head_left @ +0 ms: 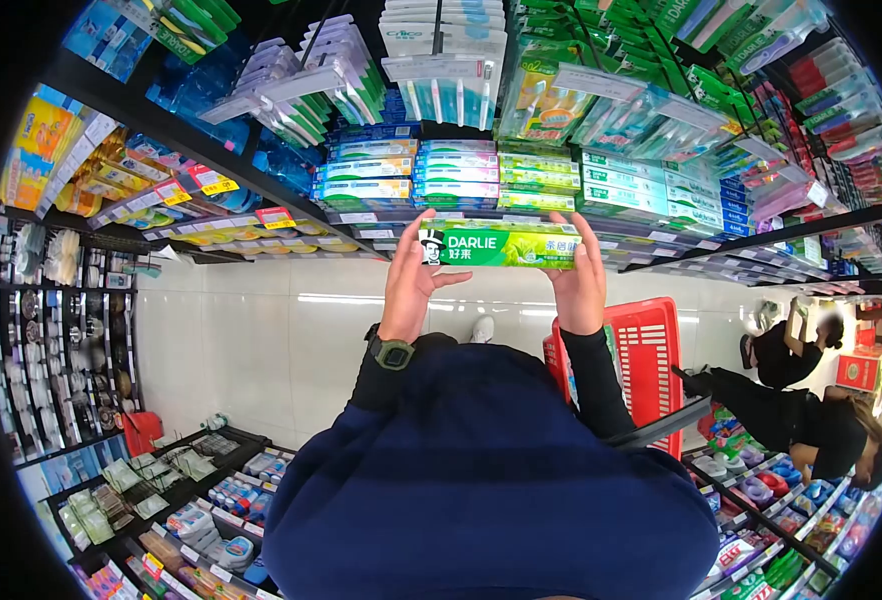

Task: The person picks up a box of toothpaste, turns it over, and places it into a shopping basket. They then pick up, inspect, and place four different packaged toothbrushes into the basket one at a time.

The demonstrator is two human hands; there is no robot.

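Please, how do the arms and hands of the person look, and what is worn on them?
Both arms are in long, close-fitting black sleeves that reach the wrists. The left hand is bare, and a dark green digital watch with a chunky square case sits on its wrist. The right hand is bare too, with no watch or ring visible.

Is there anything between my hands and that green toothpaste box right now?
No. The left hand grips one end of the green Darlie toothpaste box and the right hand the other, fingers directly on the carton. Nothing visible sits between them; the shelf of stacked toothpaste boxes lies beyond it.
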